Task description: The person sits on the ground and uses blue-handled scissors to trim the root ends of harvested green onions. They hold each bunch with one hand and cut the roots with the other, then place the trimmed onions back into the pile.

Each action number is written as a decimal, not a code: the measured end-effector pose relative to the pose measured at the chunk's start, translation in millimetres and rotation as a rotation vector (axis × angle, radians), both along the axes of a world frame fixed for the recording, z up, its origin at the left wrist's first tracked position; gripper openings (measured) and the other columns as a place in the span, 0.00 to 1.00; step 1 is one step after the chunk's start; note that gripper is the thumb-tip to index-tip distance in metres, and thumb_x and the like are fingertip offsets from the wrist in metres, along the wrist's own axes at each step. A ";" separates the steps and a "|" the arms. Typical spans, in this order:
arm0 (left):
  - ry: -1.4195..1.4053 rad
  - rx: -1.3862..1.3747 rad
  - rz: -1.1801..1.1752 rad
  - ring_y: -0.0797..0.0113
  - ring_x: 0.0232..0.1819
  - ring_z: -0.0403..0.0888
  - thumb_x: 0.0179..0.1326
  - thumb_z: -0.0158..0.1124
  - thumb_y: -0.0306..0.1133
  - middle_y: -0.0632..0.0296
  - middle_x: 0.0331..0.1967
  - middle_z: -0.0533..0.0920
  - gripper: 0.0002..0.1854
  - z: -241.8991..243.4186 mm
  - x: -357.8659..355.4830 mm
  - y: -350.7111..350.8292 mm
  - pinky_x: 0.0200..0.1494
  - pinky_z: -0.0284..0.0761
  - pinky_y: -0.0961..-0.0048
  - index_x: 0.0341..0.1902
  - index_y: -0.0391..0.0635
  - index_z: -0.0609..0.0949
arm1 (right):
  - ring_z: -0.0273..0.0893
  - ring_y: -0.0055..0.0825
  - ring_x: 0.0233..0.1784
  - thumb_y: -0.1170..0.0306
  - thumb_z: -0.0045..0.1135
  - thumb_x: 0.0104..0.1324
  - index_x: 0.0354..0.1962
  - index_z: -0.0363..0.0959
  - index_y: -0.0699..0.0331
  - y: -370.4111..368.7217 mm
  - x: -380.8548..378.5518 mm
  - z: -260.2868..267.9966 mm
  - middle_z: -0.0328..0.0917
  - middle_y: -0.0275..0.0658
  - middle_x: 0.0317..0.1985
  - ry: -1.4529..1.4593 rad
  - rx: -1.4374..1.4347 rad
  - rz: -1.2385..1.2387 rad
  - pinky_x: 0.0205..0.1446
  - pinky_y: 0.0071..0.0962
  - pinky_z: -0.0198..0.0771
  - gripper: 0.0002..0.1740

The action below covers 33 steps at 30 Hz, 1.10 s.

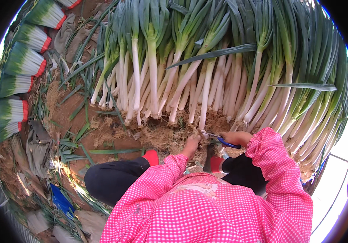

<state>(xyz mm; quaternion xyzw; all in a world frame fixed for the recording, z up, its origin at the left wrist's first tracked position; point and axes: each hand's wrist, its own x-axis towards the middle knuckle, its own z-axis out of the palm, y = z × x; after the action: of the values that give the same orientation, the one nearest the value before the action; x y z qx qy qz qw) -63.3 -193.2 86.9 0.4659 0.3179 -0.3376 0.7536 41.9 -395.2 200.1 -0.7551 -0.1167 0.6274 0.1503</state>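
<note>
A large pile of leeks (189, 82) lies before me, green leaves away and white root ends toward me. My right hand (236, 138) grips blue-handled scissors (229, 144). Their blades reach left to the root end of one leek (206, 97), which sticks out nearest me. My left hand (192, 143) is closed at that same root end, pinching what looks like its roots; the exact hold is small and partly hidden. Cut, stringy roots (158, 133) cover the ground under the leek ends.
At the left stand several leek bundles (25, 59) with red bands at their white ends. Leaf scraps (70, 148), a grey cloth (38, 148) and a blue sheet piece (61, 200) lie on the soil. A loose leaf (216, 54) crosses the pile. My knees flank the work spot.
</note>
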 end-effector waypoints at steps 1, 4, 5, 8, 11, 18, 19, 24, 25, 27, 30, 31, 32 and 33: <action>0.009 -0.019 -0.014 0.71 0.23 0.74 0.71 0.51 0.38 0.64 0.25 0.75 0.09 1.6 -0.2 -0.4 0.26 0.71 0.73 0.42 0.45 0.74 | 0.80 0.40 0.36 0.58 0.57 0.54 0.42 0.75 0.71 2.9 -0.2 -2.9 0.81 0.52 0.35 0.027 0.005 -0.016 0.38 0.40 0.72 0.25; 0.055 -0.046 -0.041 0.70 0.23 0.74 0.71 0.50 0.38 0.64 0.25 0.76 0.09 3.1 -1.5 -2.4 0.26 0.73 0.71 0.41 0.46 0.74 | 0.81 0.45 0.36 0.58 0.57 0.53 0.37 0.77 0.70 12.2 -1.0 -17.6 0.81 0.54 0.32 0.010 0.061 0.071 0.39 0.42 0.73 0.23; 0.068 -0.055 -0.048 0.70 0.23 0.74 0.71 0.49 0.38 0.64 0.25 0.76 0.09 2.0 -1.8 -2.7 0.26 0.73 0.71 0.41 0.47 0.74 | 0.81 0.47 0.36 0.58 0.58 0.53 0.37 0.78 0.70 14.6 -2.3 -22.7 0.81 0.55 0.32 -0.076 0.104 0.100 0.40 0.43 0.73 0.22; 0.025 -0.064 -0.028 0.71 0.24 0.73 0.72 0.49 0.39 0.65 0.26 0.75 0.10 -4.6 -4.3 -2.2 0.27 0.73 0.72 0.38 0.47 0.74 | 0.79 0.54 0.38 0.58 0.57 0.55 0.36 0.78 0.70 16.0 -4.9 -31.8 0.80 0.56 0.32 -0.267 0.156 0.178 0.42 0.47 0.72 0.22; -0.103 0.042 -0.200 0.67 0.30 0.76 0.71 0.50 0.40 0.61 0.30 0.78 0.12 -12.9 -11.0 7.3 0.34 0.75 0.69 0.41 0.44 0.76 | 0.77 0.57 0.40 0.58 0.54 0.58 0.37 0.77 0.70 15.1 -7.1 -27.0 0.79 0.57 0.34 -0.314 0.138 0.183 0.45 0.49 0.71 0.21; -0.466 0.673 -0.784 0.45 0.60 0.73 0.60 0.63 0.43 0.39 0.56 0.76 0.32 -22.9 -16.1 34.2 0.65 0.66 0.61 0.62 0.33 0.71 | 0.81 0.50 0.37 0.65 0.50 0.58 0.31 0.81 0.69 16.0 11.4 36.3 0.81 0.53 0.31 -0.447 -0.021 0.285 0.42 0.44 0.76 0.16; -0.495 0.778 -0.706 0.44 0.60 0.73 0.59 0.64 0.43 0.39 0.57 0.76 0.32 -25.5 -7.7 28.9 0.65 0.66 0.61 0.62 0.33 0.71 | 0.81 0.51 0.37 0.65 0.51 0.58 0.31 0.81 0.69 15.9 22.6 46.1 0.81 0.53 0.31 -0.450 -0.035 0.242 0.42 0.44 0.76 0.16; -0.373 0.372 -0.430 0.52 0.48 0.79 0.62 0.61 0.41 0.43 0.45 0.80 0.23 -44.6 65.0 -32.3 0.52 0.73 0.60 0.54 0.35 0.74 | 0.80 0.51 0.37 0.66 0.50 0.57 0.30 0.80 0.69 9.5 68.8 79.9 0.80 0.54 0.30 -0.660 -0.020 0.013 0.43 0.45 0.75 0.15; -0.220 0.277 -0.430 0.54 0.45 0.80 0.63 0.61 0.41 0.44 0.43 0.80 0.22 -45.1 73.4 -41.7 0.50 0.74 0.61 0.51 0.35 0.75 | 0.80 0.52 0.36 0.65 0.51 0.58 0.31 0.79 0.68 8.8 73.7 82.1 0.80 0.54 0.30 -0.705 -0.039 -0.001 0.42 0.46 0.75 0.15; -0.127 0.282 -0.419 0.59 0.42 0.80 0.64 0.60 0.41 0.47 0.42 0.81 0.19 -41.9 76.1 -51.9 0.47 0.75 0.64 0.47 0.36 0.75 | 0.78 0.53 0.35 0.64 0.52 0.59 0.33 0.77 0.67 7.1 80.8 83.1 0.79 0.54 0.28 -0.776 -0.087 -0.027 0.41 0.47 0.73 0.14; -0.256 0.603 -0.292 0.64 0.40 0.80 0.66 0.58 0.38 0.51 0.40 0.81 0.15 -34.1 68.7 -22.6 0.44 0.75 0.66 0.44 0.36 0.75 | 0.79 0.52 0.35 0.64 0.53 0.59 0.32 0.77 0.66 0.8 83.4 83.7 0.79 0.54 0.28 -0.792 -0.131 -0.060 0.41 0.47 0.74 0.13; -0.292 0.730 -0.202 0.64 0.40 0.80 0.67 0.57 0.36 0.52 0.39 0.81 0.14 -32.5 69.6 -2.1 0.43 0.75 0.66 0.44 0.36 0.75 | 0.79 0.52 0.35 0.64 0.53 0.59 0.32 0.77 0.66 -1.2 83.7 84.4 0.79 0.54 0.27 -0.783 -0.150 -0.069 0.40 0.47 0.74 0.13; -0.288 0.804 -0.091 0.61 0.39 0.80 0.67 0.57 0.36 0.51 0.38 0.81 0.14 -33.4 78.2 22.3 0.44 0.75 0.65 0.46 0.36 0.75 | 0.79 0.52 0.35 0.64 0.53 0.59 0.32 0.77 0.67 -1.7 84.6 84.4 0.79 0.53 0.27 -0.778 -0.155 -0.088 0.40 0.47 0.74 0.13; -0.313 0.895 0.031 0.59 0.38 0.80 0.67 0.57 0.35 0.50 0.37 0.81 0.15 -32.6 84.5 48.1 0.44 0.75 0.64 0.49 0.35 0.75 | 0.79 0.52 0.35 0.64 0.53 0.59 0.32 0.77 0.67 -2.3 84.3 85.1 0.79 0.53 0.27 -0.766 -0.154 -0.098 0.40 0.47 0.74 0.13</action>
<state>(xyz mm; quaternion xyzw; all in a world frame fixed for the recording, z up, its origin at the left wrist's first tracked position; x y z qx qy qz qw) 21.1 -145.1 54.3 0.7853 0.3218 -0.0820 0.5226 126.2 -397.5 285.2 -0.9482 -0.0809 0.2993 0.0684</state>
